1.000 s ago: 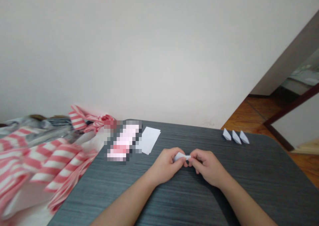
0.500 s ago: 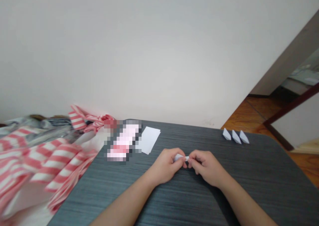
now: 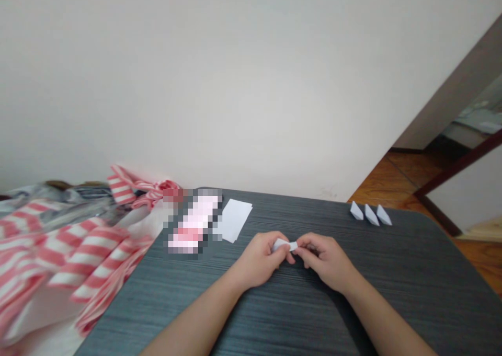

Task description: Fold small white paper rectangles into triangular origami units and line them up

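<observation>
A small folded piece of white paper is held between my two hands, just above the dark table. My left hand is closed around its left part, thumb in front. My right hand pinches the right end between thumb and fingertips. Parts of the paper are hidden by the fingers, so its full shape cannot be made out. Beyond my left hand lie flat white paper sheets. At the far right of the table are three folded white paper pieces with pointed ends, the nearest being a paper piece.
A pixelated pink and white oblong object lies left of the sheets. Red-and-white striped cloth is heaped beside the table's left edge. A pale wall rises behind the table. Wooden floor shows at the right.
My hands have drawn slightly apart, and more of the folded white paper shows between them. Both still hold it. The sheets and the three folded pieces stay where they were.
</observation>
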Tool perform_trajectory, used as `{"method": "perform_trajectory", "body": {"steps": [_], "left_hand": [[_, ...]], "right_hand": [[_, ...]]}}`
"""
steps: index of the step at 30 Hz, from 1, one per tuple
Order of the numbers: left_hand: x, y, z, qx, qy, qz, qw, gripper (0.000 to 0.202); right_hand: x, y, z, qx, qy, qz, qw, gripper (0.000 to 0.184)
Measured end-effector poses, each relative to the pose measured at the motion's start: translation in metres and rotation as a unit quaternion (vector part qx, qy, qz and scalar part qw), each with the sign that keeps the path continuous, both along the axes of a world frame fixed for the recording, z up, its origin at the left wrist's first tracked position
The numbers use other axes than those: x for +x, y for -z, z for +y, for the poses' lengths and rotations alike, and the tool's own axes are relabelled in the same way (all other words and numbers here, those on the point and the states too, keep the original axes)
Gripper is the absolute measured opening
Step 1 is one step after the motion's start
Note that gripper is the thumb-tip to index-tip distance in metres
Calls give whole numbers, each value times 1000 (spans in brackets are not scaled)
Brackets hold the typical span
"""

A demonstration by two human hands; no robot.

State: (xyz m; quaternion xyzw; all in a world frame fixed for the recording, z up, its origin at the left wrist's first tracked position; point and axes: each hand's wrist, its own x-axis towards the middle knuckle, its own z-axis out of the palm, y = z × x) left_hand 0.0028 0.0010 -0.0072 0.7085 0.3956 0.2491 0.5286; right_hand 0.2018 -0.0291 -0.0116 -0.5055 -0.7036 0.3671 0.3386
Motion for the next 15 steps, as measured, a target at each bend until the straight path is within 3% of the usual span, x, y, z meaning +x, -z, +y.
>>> {"method": "perform_trajectory", "body": {"steps": [15], "left_hand": [[2,1,0,-29,-2,-22,999,23]], "right_hand": [[3,-5,4,109,-57,16,992,18]]}}
